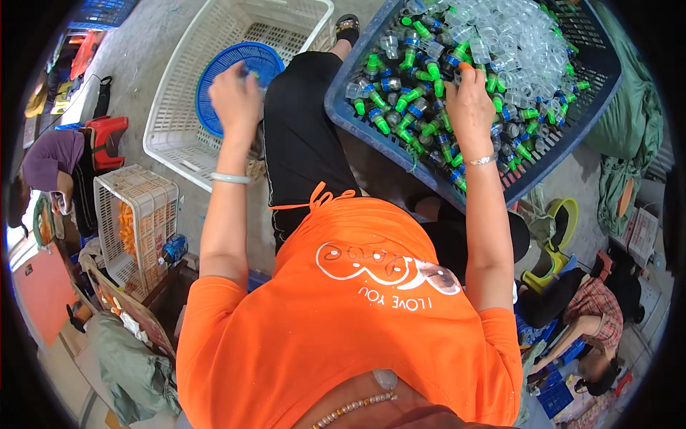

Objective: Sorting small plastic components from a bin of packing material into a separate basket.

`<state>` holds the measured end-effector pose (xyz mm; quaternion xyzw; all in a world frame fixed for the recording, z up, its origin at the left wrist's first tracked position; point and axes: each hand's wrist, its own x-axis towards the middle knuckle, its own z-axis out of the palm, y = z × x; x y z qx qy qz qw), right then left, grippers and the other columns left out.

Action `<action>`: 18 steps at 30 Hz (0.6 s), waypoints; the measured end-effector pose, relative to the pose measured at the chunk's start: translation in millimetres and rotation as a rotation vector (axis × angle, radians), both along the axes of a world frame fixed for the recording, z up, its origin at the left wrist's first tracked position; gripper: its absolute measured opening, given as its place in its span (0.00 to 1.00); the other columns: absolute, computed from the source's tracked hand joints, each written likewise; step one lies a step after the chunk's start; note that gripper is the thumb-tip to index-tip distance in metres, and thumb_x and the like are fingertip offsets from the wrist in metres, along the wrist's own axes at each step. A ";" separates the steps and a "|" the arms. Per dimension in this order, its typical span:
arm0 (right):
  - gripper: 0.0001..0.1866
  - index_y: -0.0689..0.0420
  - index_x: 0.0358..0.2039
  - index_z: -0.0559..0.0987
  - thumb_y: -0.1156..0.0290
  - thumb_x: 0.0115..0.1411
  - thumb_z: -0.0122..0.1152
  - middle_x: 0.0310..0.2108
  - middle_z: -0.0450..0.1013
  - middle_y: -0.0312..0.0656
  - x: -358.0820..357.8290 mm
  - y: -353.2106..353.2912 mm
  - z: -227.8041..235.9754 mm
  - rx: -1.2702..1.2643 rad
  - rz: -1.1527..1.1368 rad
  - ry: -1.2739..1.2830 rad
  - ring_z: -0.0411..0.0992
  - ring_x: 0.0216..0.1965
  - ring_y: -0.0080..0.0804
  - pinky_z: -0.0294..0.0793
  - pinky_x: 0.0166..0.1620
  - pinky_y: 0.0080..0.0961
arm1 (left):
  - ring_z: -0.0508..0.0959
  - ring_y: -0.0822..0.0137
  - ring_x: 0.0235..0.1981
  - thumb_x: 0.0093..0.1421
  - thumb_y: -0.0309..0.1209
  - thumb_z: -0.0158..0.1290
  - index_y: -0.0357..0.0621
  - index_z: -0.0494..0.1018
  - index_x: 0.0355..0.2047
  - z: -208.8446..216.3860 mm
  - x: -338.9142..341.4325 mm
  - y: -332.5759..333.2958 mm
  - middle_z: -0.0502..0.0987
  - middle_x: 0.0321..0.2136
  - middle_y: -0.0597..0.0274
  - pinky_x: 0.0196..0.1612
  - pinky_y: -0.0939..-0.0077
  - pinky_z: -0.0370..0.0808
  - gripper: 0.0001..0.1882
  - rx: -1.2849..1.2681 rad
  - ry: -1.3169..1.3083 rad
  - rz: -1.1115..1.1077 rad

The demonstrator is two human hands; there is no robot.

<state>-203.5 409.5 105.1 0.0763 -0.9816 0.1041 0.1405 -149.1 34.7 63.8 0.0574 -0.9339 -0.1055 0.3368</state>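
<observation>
My left hand (237, 99) is smeared by motion above a round blue plastic basket (207, 89), which sits inside a white slatted crate (166, 132). Whether its fingers hold anything does not show clearly. On the other side, my right hand (470, 109) dips into a big dark blue crate (446, 187). Its fingers are bent together among small bottle-like plastic pieces (407, 96) with green tips and blue bands; what they grip is hidden. An orange bit (465, 66) shows at a fingertip. Clear plastic cups (514, 36) are heaped at the crate's far side.
My black-trousered leg (296, 129) stands between the two crates. At the left, a smaller white crate (136, 175) holds orange pieces, and a person in purple (53, 161) bends near a red stool (107, 139). A person in a checked shirt (597, 307) works at lower right.
</observation>
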 end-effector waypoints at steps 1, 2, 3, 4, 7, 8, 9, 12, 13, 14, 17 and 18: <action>0.18 0.56 0.44 0.71 0.65 0.55 0.62 0.39 0.69 0.45 -1.0 3.4 -5.1 0.003 -0.004 -0.004 0.73 0.32 0.47 0.74 0.32 0.40 | 0.75 0.54 0.36 0.54 0.28 0.55 0.43 0.74 0.40 14.6 1.1 20.3 0.77 0.31 0.55 0.42 0.63 0.70 0.13 0.079 -0.044 -0.139; 0.18 0.56 0.44 0.71 0.65 0.54 0.63 0.39 0.69 0.46 -3.1 4.3 -9.4 0.000 0.013 0.029 0.73 0.31 0.48 0.74 0.31 0.40 | 0.74 0.56 0.37 0.51 0.26 0.57 0.44 0.75 0.38 31.1 2.6 49.9 0.77 0.32 0.56 0.43 0.65 0.69 0.12 0.157 -0.086 -0.269; 0.18 0.57 0.43 0.71 0.65 0.54 0.63 0.39 0.68 0.47 -4.5 5.7 -12.6 -0.001 0.029 0.061 0.73 0.30 0.48 0.75 0.30 0.39 | 0.74 0.56 0.37 0.50 0.26 0.57 0.44 0.76 0.37 29.7 2.0 70.1 0.76 0.32 0.57 0.43 0.65 0.69 0.12 0.175 -0.126 -0.461; 0.19 0.58 0.43 0.70 0.66 0.54 0.63 0.38 0.68 0.48 -5.7 6.5 -13.3 -0.004 0.046 0.095 0.73 0.28 0.49 0.75 0.28 0.39 | 0.73 0.56 0.38 0.48 0.26 0.58 0.44 0.76 0.35 27.9 1.8 89.0 0.75 0.33 0.57 0.43 0.65 0.69 0.12 0.191 -0.164 -0.651; 0.18 0.58 0.44 0.70 0.67 0.55 0.62 0.39 0.70 0.46 1.8 12.4 -8.7 -0.085 0.118 0.155 0.74 0.29 0.44 0.76 0.29 0.33 | 0.72 0.56 0.40 0.45 0.26 0.58 0.45 0.76 0.36 5.4 4.4 140.4 0.73 0.34 0.58 0.43 0.65 0.69 0.14 0.112 -0.358 -0.727; 0.18 0.58 0.44 0.71 0.68 0.56 0.62 0.39 0.71 0.45 5.8 13.4 -6.1 -0.127 0.152 0.186 0.75 0.29 0.41 0.76 0.30 0.31 | 0.71 0.56 0.41 0.45 0.27 0.59 0.45 0.76 0.37 -6.3 1.5 149.2 0.72 0.35 0.59 0.43 0.65 0.69 0.15 0.006 -0.444 -0.725; 0.18 0.58 0.44 0.71 0.68 0.56 0.62 0.39 0.71 0.45 10.8 15.7 -4.4 -0.124 0.146 0.186 0.75 0.29 0.41 0.76 0.30 0.31 | 0.70 0.56 0.42 0.46 0.29 0.60 0.46 0.76 0.37 -14.0 -3.6 154.5 0.72 0.36 0.59 0.43 0.64 0.69 0.16 -0.101 -0.531 -0.731; 0.15 0.59 0.44 0.72 0.68 0.58 0.62 0.35 0.72 0.39 29.6 18.2 2.9 -0.934 -0.062 -0.242 0.75 0.30 0.31 0.75 0.29 0.24 | 0.70 0.56 0.43 0.46 0.32 0.61 0.47 0.76 0.38 -7.9 -21.7 156.2 0.72 0.35 0.59 0.43 0.63 0.69 0.17 -0.144 -0.629 -0.780; 0.15 0.59 0.44 0.72 0.68 0.58 0.62 0.35 0.72 0.39 37.0 19.1 5.5 -0.935 -0.067 -0.239 0.75 0.30 0.31 0.75 0.29 0.24 | 0.70 0.57 0.43 0.46 0.34 0.62 0.48 0.77 0.39 -5.4 -25.1 157.3 0.71 0.35 0.60 0.44 0.63 0.69 0.17 -0.167 -0.677 -0.801; 0.14 0.59 0.43 0.72 0.69 0.58 0.62 0.35 0.71 0.38 45.3 19.5 8.1 -1.071 -0.064 -0.280 0.74 0.29 0.28 0.74 0.28 0.22 | 0.70 0.57 0.43 0.46 0.34 0.62 0.48 0.77 0.39 -4.0 -25.6 157.7 0.71 0.35 0.60 0.44 0.63 0.69 0.17 -0.171 -0.677 -0.805; 0.12 0.59 0.42 0.73 0.69 0.59 0.61 0.33 0.71 0.35 60.5 22.4 7.9 -1.353 -0.063 -0.353 0.72 0.28 0.21 0.71 0.26 0.18 | 0.70 0.57 0.44 0.47 0.38 0.63 0.50 0.77 0.39 0.0 -23.7 155.0 0.72 0.35 0.60 0.44 0.62 0.69 0.18 -0.194 -0.697 -0.910; 0.12 0.59 0.42 0.73 0.70 0.60 0.61 0.33 0.71 0.35 63.6 25.4 3.1 -1.327 -0.065 -0.367 0.71 0.27 0.20 0.69 0.25 0.17 | 0.70 0.57 0.44 0.47 0.38 0.63 0.50 0.77 0.39 -1.0 -25.8 154.8 0.72 0.35 0.60 0.44 0.62 0.69 0.18 -0.199 -0.697 -0.914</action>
